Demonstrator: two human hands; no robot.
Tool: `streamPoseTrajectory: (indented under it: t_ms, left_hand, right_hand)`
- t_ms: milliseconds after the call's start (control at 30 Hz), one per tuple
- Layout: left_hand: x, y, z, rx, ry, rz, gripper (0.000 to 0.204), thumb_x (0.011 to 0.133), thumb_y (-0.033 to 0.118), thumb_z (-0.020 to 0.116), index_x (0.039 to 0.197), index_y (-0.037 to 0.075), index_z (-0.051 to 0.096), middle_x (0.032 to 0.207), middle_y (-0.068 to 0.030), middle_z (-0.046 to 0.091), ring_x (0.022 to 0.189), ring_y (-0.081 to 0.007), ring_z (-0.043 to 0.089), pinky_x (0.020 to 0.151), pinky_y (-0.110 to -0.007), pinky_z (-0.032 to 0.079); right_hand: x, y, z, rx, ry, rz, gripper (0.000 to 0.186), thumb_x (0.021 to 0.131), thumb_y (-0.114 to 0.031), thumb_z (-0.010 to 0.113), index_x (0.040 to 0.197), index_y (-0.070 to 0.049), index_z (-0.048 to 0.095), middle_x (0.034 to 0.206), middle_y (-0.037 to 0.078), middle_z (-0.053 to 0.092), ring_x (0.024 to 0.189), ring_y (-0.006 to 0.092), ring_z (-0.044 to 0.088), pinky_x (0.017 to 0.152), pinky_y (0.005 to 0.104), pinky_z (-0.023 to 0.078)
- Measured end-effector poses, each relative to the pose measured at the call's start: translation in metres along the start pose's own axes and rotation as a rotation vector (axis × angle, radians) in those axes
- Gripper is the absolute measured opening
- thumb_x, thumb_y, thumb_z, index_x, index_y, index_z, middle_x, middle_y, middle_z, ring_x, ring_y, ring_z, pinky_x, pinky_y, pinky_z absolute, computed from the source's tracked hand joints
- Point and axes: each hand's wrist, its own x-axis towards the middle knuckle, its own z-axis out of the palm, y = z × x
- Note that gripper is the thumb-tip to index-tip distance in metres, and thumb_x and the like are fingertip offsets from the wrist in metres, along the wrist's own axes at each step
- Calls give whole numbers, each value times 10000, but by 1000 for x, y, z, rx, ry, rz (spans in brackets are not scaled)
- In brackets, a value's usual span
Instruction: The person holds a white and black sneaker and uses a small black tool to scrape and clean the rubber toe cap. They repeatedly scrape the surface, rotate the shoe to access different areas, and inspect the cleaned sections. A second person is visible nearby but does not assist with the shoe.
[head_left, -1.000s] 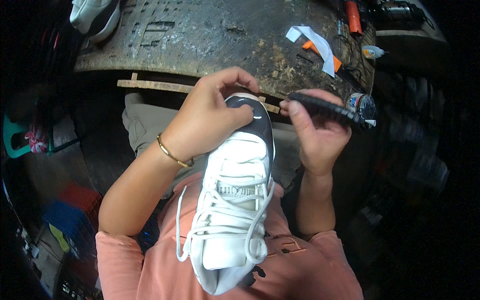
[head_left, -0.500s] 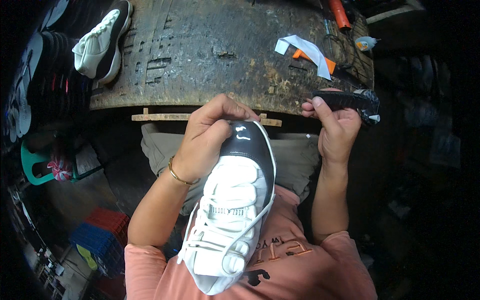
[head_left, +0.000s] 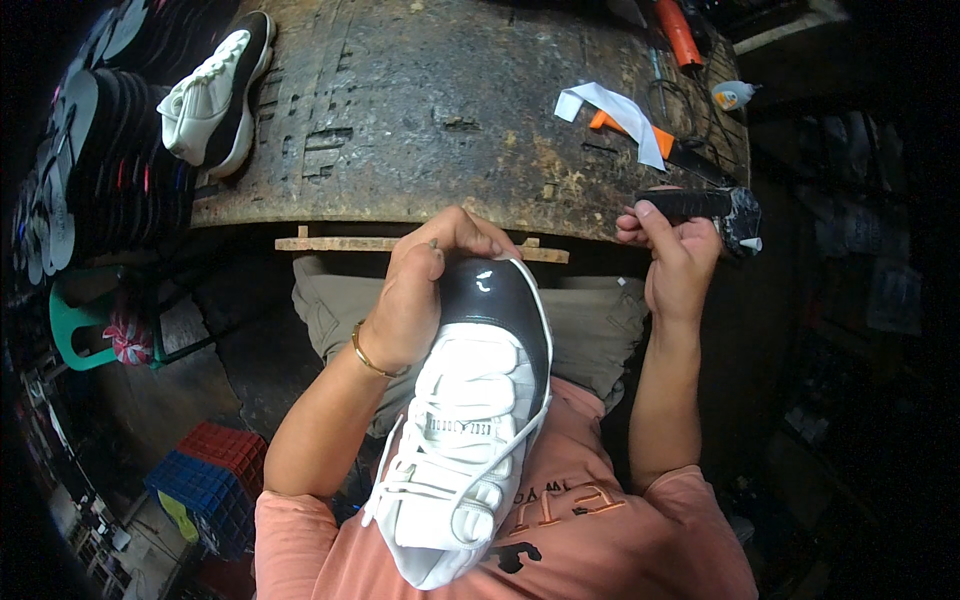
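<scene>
At the upper left, a pale shoe [head_left: 205, 110] is lying on the desk [head_left: 400, 120]. Near the centre, the left hand [head_left: 408, 290] is gripping the black toe of a second shoe [head_left: 465, 400], which is filling the lower middle. A white strip [head_left: 622, 110] is lying upper right; below it, the right hand [head_left: 678, 250] is grasping a black bar-shaped tool [head_left: 688, 204].

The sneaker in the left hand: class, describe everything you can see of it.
The sneaker has a white, padded-looking upper, a glossy black toe with a white edge, and white laces. The toe looks leathery. Its top faces the camera, toe toward the workbench, opening toward the person's shirt. The left hand grips the toe; whether the shirt touches it is unclear.
</scene>
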Motion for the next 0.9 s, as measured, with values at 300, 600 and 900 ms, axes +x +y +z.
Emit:
streamPoseTrajectory:
  t_ms: [300, 600, 900]
  left_hand:
    - [-9, -4, -5, 58, 68, -75, 358, 983, 356, 419, 910, 12, 488, 1055, -220, 680, 953, -234, 650, 886, -355, 514]
    - [-17, -8, -16, -47, 103, -65, 199, 792, 67, 390, 920, -30, 507, 1022, -200, 672, 951, -239, 613, 924, -366, 493]
    - [-12, 6, -22, -155, 119, -29, 246, 761, 53, 407, 954, -37, 531, 1041, -205, 681, 969, -238, 624, 942, -371, 501]
  right_hand:
    - [14, 17, 1, -130, -40, 266, 198, 882, -94, 749, 914, 20, 591, 809, 128, 707, 638, 145, 676, 532, 253, 513]
    - [42, 20, 30, -590, -293, 340, 207, 838, -155, 685, 900, 25, 604, 676, 50, 608, 565, 101, 586, 468, 269, 448]
    - [41, -1, 41, -1016, -136, 114, 304, 875, -263, 760, 953, -3, 623, 693, 26, 606, 657, 102, 602, 577, 277, 475]
